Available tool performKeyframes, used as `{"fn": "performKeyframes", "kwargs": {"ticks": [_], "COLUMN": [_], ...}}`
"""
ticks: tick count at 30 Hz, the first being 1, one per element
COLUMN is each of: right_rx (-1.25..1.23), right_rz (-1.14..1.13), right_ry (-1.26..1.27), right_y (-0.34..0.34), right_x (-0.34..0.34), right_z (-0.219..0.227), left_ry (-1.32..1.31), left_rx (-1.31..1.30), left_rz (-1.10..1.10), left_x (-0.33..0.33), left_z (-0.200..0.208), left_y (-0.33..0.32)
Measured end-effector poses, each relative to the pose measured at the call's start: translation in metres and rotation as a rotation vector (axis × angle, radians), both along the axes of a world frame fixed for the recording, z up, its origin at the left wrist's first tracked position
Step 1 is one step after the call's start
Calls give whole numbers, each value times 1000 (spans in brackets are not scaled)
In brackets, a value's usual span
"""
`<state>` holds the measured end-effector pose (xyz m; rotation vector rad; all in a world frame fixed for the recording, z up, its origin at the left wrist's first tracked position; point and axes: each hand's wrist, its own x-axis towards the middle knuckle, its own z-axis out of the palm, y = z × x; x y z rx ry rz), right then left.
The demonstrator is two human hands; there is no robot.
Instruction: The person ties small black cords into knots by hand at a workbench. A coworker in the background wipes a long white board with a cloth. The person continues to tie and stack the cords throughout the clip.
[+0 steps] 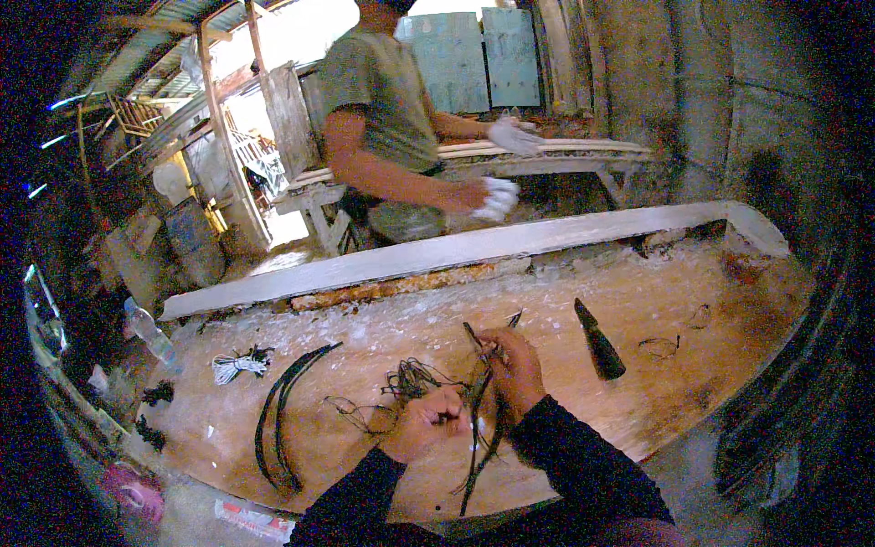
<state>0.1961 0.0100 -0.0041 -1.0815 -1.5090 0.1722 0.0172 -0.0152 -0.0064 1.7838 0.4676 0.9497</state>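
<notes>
My right hand [515, 369] pinches several long, thin dark strips [476, 401]; they cross beneath my fingers and their ends hang toward the table's near edge. Just left of them, my left hand [424, 427] is closed with curled fingers, and I cannot make out what is in it. A tangle of thin dark cord [415, 378] lies at the far side of my left hand, with loose loops spreading left. Further left rest curved black strips [269, 424]. To the right of my right hand lies a dark tapered, pointed piece [602, 346].
The wooden tabletop [711, 383] has a raised white board [456, 260] along its far edge. A bundle of white cord [239, 366] and a clear plastic bottle [150, 333] are at the left. Beyond stands a person [387, 118] in white gloves at another bench [583, 155].
</notes>
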Motion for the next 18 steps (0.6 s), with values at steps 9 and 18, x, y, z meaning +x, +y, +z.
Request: {"fn": "performKeyframes", "kwargs": {"ticks": [9, 18], "right_rx": [-295, -359], "right_rz": [604, 1147], "right_ry": [95, 187], "right_y": [-15, -46], "right_x": [-8, -37], "right_z": [5, 20], "left_ry": [22, -76], "left_rx": [79, 35], "left_rz": [1006, 983], "left_x": [-35, -32], "left_z": [3, -14], "left_y": [33, 41]}}
